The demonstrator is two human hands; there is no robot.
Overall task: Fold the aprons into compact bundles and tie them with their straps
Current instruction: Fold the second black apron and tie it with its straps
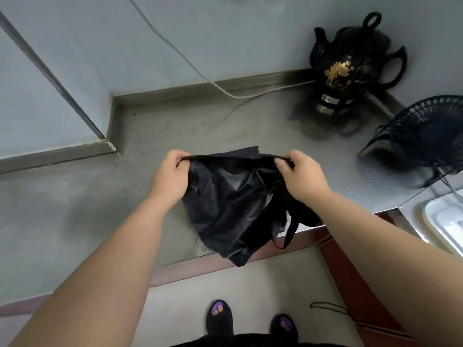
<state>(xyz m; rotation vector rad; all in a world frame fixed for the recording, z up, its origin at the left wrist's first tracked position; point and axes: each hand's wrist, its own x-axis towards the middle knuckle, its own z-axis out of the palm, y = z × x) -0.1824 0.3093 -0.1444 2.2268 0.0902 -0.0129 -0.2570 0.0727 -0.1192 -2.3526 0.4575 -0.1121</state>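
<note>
Hands, L [172, 176] & R [303, 179], pinch apron [233, 204] top edge.

Soft even daylight, faint shadows, wide-angle bowing at edges.

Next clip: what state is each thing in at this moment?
Black apron: crumpled, not bundled, untied, draped over the counter edge.
Strap: loose, dangling below the counter edge.
Left hand: pinches the apron's top edge.
Right hand: pinches the apron's top edge.
Black kettle: upright on its base, lid on.
Fan: tilted on the counter; running or not, cannot tell.
</note>
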